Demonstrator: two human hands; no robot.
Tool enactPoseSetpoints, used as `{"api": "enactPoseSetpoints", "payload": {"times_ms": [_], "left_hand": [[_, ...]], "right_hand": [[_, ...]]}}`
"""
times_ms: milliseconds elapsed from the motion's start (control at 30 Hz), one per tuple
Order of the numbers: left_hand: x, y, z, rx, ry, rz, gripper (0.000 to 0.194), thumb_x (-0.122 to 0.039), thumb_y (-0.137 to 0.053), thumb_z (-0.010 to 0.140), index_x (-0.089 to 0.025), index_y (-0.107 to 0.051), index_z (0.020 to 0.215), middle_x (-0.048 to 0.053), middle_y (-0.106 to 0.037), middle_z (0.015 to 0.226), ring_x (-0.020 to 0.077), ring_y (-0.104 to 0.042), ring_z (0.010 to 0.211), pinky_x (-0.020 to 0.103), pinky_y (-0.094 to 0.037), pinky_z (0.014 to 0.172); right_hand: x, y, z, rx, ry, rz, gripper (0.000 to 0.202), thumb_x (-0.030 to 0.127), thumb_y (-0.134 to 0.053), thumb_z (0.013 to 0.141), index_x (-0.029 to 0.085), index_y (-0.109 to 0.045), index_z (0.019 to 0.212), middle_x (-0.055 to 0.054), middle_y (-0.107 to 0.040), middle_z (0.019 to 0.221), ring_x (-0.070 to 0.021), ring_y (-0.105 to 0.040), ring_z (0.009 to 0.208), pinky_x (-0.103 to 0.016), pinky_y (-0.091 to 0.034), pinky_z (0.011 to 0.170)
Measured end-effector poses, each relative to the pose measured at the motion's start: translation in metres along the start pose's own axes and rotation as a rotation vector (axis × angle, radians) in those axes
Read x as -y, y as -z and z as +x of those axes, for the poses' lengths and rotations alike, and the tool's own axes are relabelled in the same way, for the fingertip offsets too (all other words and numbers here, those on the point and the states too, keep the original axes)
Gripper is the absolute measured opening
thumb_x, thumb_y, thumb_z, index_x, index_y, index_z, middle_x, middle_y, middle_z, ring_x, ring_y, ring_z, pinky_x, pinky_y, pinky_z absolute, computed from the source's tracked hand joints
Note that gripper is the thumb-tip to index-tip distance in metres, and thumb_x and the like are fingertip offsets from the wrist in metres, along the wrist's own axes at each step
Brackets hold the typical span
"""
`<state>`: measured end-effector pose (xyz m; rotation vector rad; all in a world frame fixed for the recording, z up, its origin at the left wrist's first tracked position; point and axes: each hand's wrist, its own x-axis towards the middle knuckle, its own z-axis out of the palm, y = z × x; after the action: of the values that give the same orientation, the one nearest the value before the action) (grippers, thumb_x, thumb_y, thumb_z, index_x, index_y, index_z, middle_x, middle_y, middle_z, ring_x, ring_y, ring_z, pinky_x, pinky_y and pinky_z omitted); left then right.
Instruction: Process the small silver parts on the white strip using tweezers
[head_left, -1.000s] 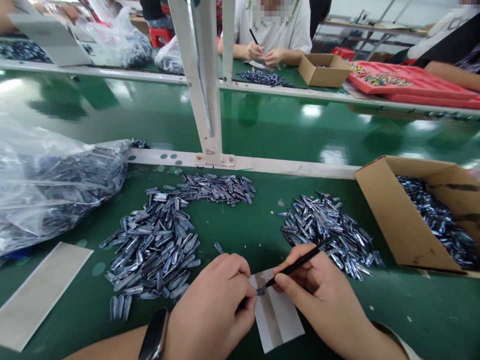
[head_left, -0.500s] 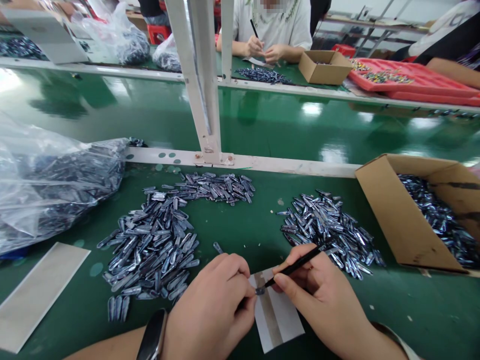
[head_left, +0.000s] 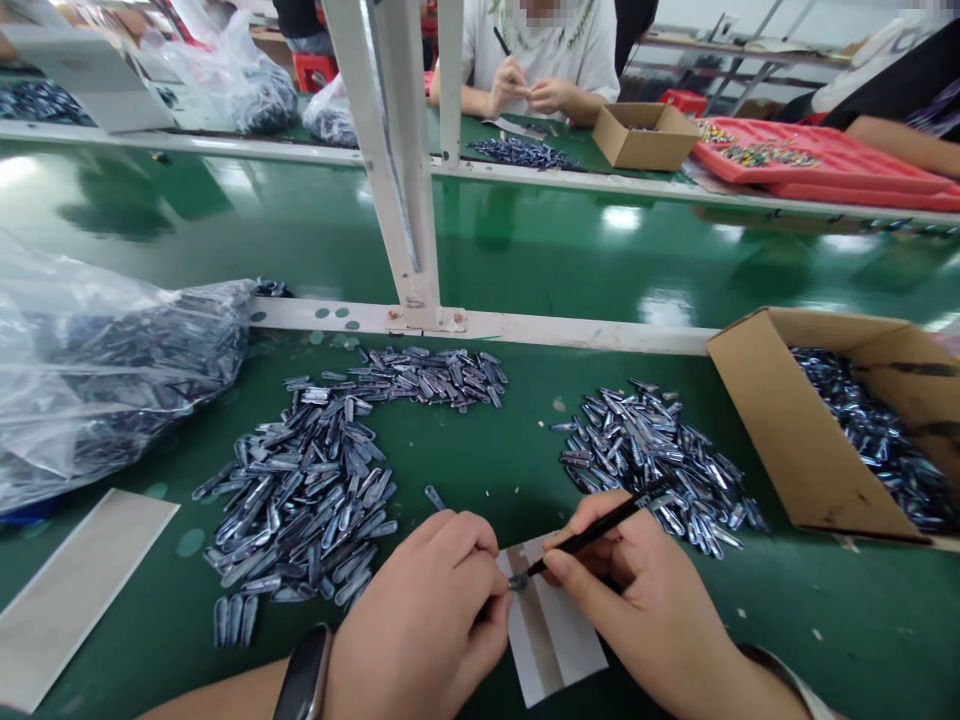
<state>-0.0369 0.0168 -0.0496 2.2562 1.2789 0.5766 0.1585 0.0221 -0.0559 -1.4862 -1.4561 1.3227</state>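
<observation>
My left hand (head_left: 435,610) is closed, its thumb and fingertips pinching the end of a small dark metal clip-like piece (head_left: 517,581). That piece is just over a white card (head_left: 568,625) with a brown strip down its middle. In my right hand (head_left: 637,590) is a slim black pen-like tool (head_left: 600,525), held like a pen, its tip at the piece. A large pile of similar dark pieces (head_left: 307,490) lies left of my hands, and a shinier pile (head_left: 652,460) lies beyond my right hand.
A cardboard box (head_left: 780,430) of shiny pieces stands at the right. At the left are a filled clear plastic bag (head_left: 112,370) and a pale flat card (head_left: 82,590). A white metal post (head_left: 397,170) rises from the table's far rail. Opposite, a co-worker (head_left: 540,60) handles similar pieces.
The view shifts very slightly. Both my hands keep their grips, with the tool tip still at the piece. Across the table, the co-worker's hands have moved a little.
</observation>
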Motion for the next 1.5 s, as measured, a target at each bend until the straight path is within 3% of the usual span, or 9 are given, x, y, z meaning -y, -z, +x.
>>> {"api": "enactPoseSetpoints", "payload": {"times_ms": [433, 567, 733, 833, 933, 1067, 1233, 1400, 1500], "left_hand": [[-0.003, 0.008, 0.003, 0.205, -0.24, 0.273, 0.022, -0.001, -0.054, 0.078, -0.021, -0.063, 0.078, 0.001, -0.061, 0.079, 0.0168, -0.058, 0.078, 0.026, -0.051, 0.067], [-0.005, 0.009, 0.004, 0.152, -0.197, 0.206, 0.02, -0.002, -0.053, 0.077, -0.02, -0.063, 0.081, 0.002, -0.062, 0.081, 0.0175, -0.059, 0.077, 0.027, -0.052, 0.068], [0.01, 0.026, 0.004, -0.122, -0.064, 0.218, 0.025, -0.007, -0.047, 0.082, -0.018, -0.063, 0.098, 0.005, -0.062, 0.092, 0.0211, -0.06, 0.087, 0.035, -0.05, 0.079], [0.026, 0.04, 0.006, -0.094, -0.065, 0.368, 0.027, -0.013, -0.045, 0.09, -0.021, -0.066, 0.104, 0.005, -0.063, 0.097, 0.0238, -0.06, 0.089, 0.039, -0.048, 0.078], [0.034, 0.048, 0.008, -0.044, -0.018, 0.411, 0.028, -0.018, -0.043, 0.093, -0.025, -0.07, 0.093, 0.003, -0.064, 0.095, 0.0251, -0.06, 0.085, 0.043, -0.048, 0.074], [0.028, 0.047, 0.009, -0.009, 0.007, 0.384, 0.026, -0.018, -0.042, 0.094, -0.021, -0.066, 0.084, 0.003, -0.063, 0.088, 0.0245, -0.059, 0.081, 0.045, -0.048, 0.075], [0.005, 0.032, 0.005, 0.066, -0.111, 0.163, 0.034, -0.006, -0.037, 0.092, -0.023, -0.06, 0.11, 0.002, -0.064, 0.092, 0.0189, -0.06, 0.084, 0.034, -0.05, 0.077], [-0.002, 0.016, -0.001, 0.122, -0.02, -0.088, 0.015, -0.01, -0.052, 0.09, -0.023, -0.06, 0.089, -0.003, -0.065, 0.086, 0.0143, -0.06, 0.081, 0.024, -0.05, 0.072], [0.003, 0.011, -0.003, 0.159, -0.043, -0.026, 0.014, -0.012, -0.054, 0.091, -0.022, -0.062, 0.087, -0.002, -0.065, 0.085, 0.0144, -0.06, 0.08, 0.024, -0.049, 0.071]], "right_hand": [[0.0, 0.006, -0.002, 0.051, 0.062, 0.065, 0.009, 0.024, -0.063, 0.087, 0.028, -0.057, 0.093, -0.001, -0.068, 0.086, -0.0166, -0.069, 0.075, -0.028, -0.06, 0.066], [-0.003, 0.005, -0.003, 0.052, 0.103, 0.05, 0.011, 0.021, -0.063, 0.086, 0.028, -0.057, 0.092, -0.001, -0.067, 0.083, -0.0176, -0.07, 0.072, -0.029, -0.061, 0.064], [0.001, 0.017, 0.001, -0.24, 0.252, 0.041, 0.011, 0.021, -0.064, 0.087, 0.027, -0.056, 0.09, -0.002, -0.064, 0.083, -0.0187, -0.072, 0.07, -0.031, -0.063, 0.062], [0.009, 0.03, 0.008, -0.397, 0.277, 0.022, 0.012, 0.025, -0.067, 0.087, 0.024, -0.057, 0.092, -0.004, -0.066, 0.083, -0.0187, -0.073, 0.065, -0.029, -0.064, 0.059], [0.016, 0.037, 0.012, -0.454, 0.294, 0.086, 0.017, 0.028, -0.07, 0.085, 0.023, -0.056, 0.092, -0.002, -0.067, 0.081, -0.0168, -0.073, 0.061, -0.025, -0.064, 0.056], [0.013, 0.033, 0.011, -0.305, 0.281, 0.174, 0.02, 0.024, -0.069, 0.086, 0.025, -0.053, 0.098, -0.001, -0.07, 0.084, -0.0149, -0.074, 0.069, -0.023, -0.064, 0.063], [0.001, 0.023, 0.007, 0.024, 0.152, 0.141, 0.018, 0.018, -0.065, 0.087, 0.026, -0.053, 0.097, -0.001, -0.068, 0.09, -0.0152, -0.071, 0.082, -0.027, -0.062, 0.071], [-0.002, 0.016, 0.006, 0.083, 0.096, 0.109, 0.015, 0.019, -0.063, 0.087, 0.026, -0.052, 0.095, -0.001, -0.066, 0.09, -0.0153, -0.069, 0.081, -0.029, -0.06, 0.072], [-0.001, 0.014, 0.006, 0.076, 0.074, 0.092, 0.015, 0.021, -0.062, 0.087, 0.026, -0.051, 0.094, -0.001, -0.066, 0.09, -0.0156, -0.068, 0.079, -0.03, -0.059, 0.071]]}}
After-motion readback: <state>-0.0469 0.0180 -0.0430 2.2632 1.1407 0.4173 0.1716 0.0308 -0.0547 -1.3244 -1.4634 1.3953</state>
